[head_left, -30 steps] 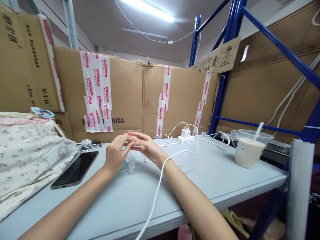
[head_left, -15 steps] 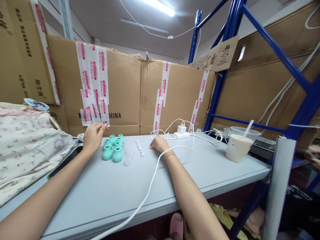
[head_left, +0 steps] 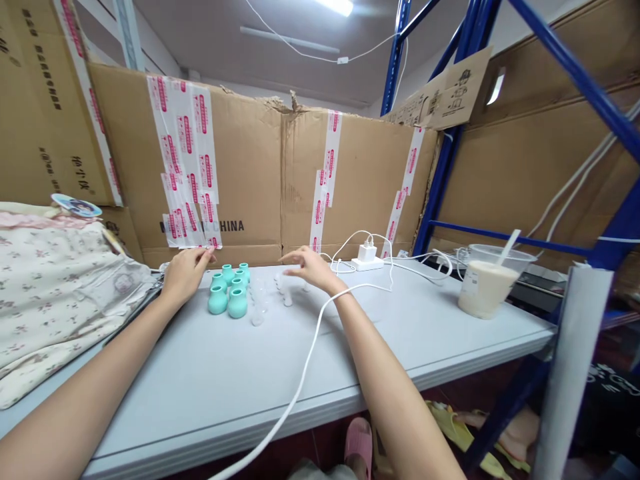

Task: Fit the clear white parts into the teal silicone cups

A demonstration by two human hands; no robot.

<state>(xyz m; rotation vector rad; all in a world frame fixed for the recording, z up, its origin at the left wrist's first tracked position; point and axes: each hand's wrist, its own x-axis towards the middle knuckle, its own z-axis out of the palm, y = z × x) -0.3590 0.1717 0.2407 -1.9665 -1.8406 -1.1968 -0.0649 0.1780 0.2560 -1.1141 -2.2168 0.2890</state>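
Note:
Several small teal vase-shaped pieces (head_left: 228,292) stand in a cluster on the grey table (head_left: 260,373). To their right stand several small clear plastic pieces (head_left: 259,301). My left hand (head_left: 184,272) hovers just left of the teal cluster with fingers loosely curled and nothing visible in it. My right hand (head_left: 309,267) hangs over the clear pieces, fingers spread and pointing left, holding nothing. A white cable (head_left: 300,373) lies across my right wrist.
A floral cloth (head_left: 55,287) covers the table's left end. A white charger (head_left: 367,256) with cables sits at the back. A plastic cup of pale drink with a straw (head_left: 484,283) stands right. Taped cardboard walls (head_left: 250,180) and blue shelf posts (head_left: 440,167) enclose the table.
My hands came apart, uncovering the teal and clear pieces. My left hand went left of the teal cluster. My right hand dropped to the table, then lifted over the clear pieces.

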